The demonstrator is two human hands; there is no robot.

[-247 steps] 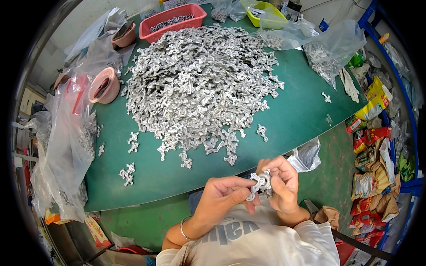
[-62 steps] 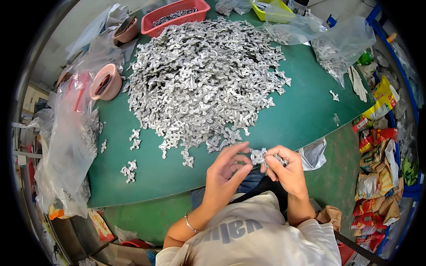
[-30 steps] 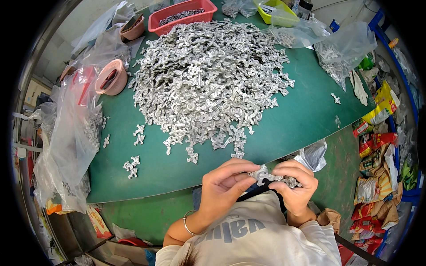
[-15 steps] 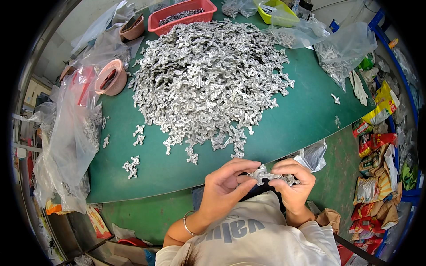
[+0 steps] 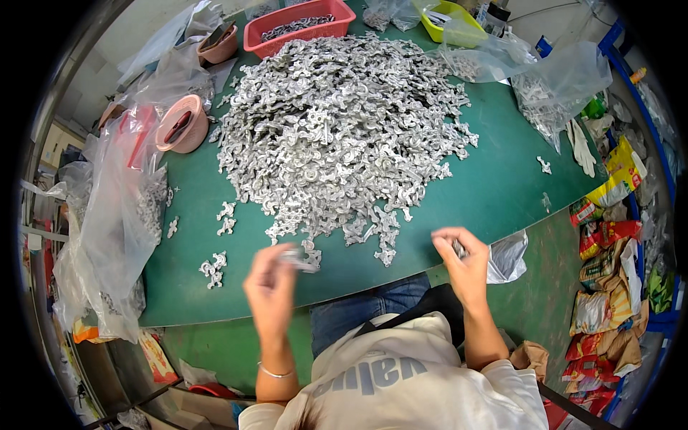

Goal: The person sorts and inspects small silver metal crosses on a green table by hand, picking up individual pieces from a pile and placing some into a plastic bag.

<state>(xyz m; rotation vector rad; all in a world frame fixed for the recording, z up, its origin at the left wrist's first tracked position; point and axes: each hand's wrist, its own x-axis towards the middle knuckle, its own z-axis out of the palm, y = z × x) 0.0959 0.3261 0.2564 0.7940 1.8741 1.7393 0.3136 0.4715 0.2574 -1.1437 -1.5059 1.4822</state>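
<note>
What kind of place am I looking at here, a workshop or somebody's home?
Most likely a small workshop for sorting or assembling parts by hand: a big heap of silver metal parts covers the green table, with clear plastic bags and a red basket around it.

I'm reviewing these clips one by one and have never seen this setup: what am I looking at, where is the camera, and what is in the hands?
No machine here: a person works with bare hands, filmed by a fisheye camera on their head looking down, so straight edges bend. On the green table lies a big heap of small silvery metal parts, with a red basket, a yellow-green tray, pink bowls and clear plastic bags around it. The left hand pinches a blurred silvery part; the right hand seems closed on something small, too blurred to name.
</note>
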